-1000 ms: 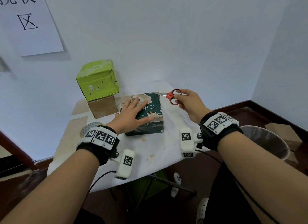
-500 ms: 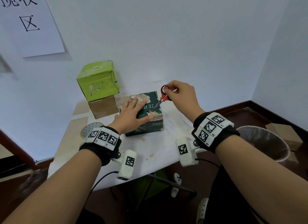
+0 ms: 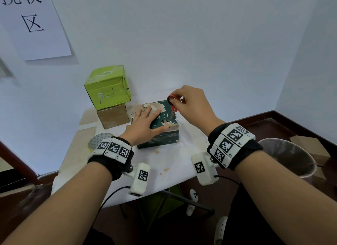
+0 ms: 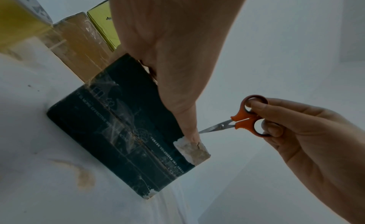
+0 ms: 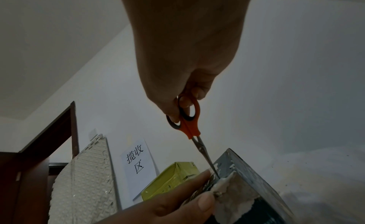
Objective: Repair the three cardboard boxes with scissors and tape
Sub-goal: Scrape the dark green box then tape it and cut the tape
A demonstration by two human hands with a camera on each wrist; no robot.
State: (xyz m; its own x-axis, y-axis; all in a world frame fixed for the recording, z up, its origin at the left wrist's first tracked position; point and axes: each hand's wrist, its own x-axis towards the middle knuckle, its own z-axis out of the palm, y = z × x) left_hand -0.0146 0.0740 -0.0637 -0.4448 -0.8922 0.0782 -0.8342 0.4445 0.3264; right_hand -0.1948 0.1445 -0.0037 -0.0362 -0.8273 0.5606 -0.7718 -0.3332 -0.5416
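Head view high, looking down at the table (image 3: 175, 153), both wrist views close, low, sharing the dark box (image 4: 118, 125).

The dark green box (image 3: 165, 125) lies flat, its printed skin torn to bare board at the top and one corner. Just left of it the plain brown box (image 3: 113, 117) carries the lime-green box (image 3: 107, 89) (dented, tilted). Orange-handled scissors (image 4: 240, 120) point blades shut at the dark green box's top. A tape roll (image 3: 97, 141) lies left of it.
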